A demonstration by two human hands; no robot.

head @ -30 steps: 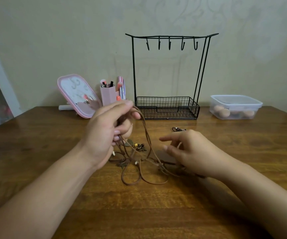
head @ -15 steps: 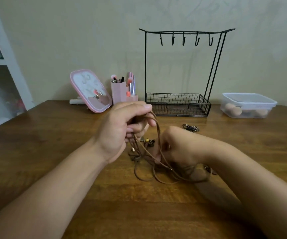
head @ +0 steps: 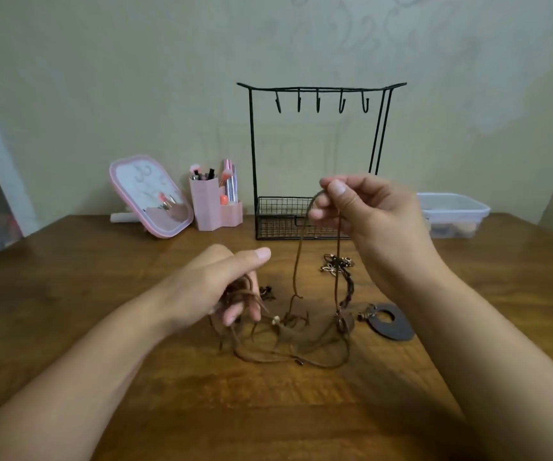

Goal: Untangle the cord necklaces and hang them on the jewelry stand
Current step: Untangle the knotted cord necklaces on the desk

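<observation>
Right hand point(head: 373, 216): I see it raised at centre right of frame, thumb and fingers pinching the top of a brown cord loop point(head: 301, 247), in front of the stand's basket.
Left hand point(head: 217, 287): lower centre left, thumb straight and pointing right, other fingers curled round a bunch of brown cords; blurred, so I can't count the strands.
Cord loop: two strands hang from my right hand down to the table, one to the tangle, one past a braided piece point(head: 348, 289) toward a dark pendant point(head: 346, 322).
Tangle of cord necklaces point(head: 285, 341): on the table at frame centre, between both hands, loops spread flat, small pale beads in it.
Round dark ring pendant point(head: 391, 322): flat on the table, right of the tangle, below my right wrist.
Metal charm cluster point(head: 335, 262): on the table just in front of the basket.
Jewelry stand point(head: 318, 91): black wire, upper centre, five hooks on the top bar, all bare; wire basket at its base.
Table point(head: 102, 294): brown wood.
Pink mirror point(head: 150, 196): left of the stand, tilted back.
Pink brush holder point(head: 212, 207): between mirror and stand.
Clear lidded box point(head: 454, 212): right edge of the table, behind my right hand.
</observation>
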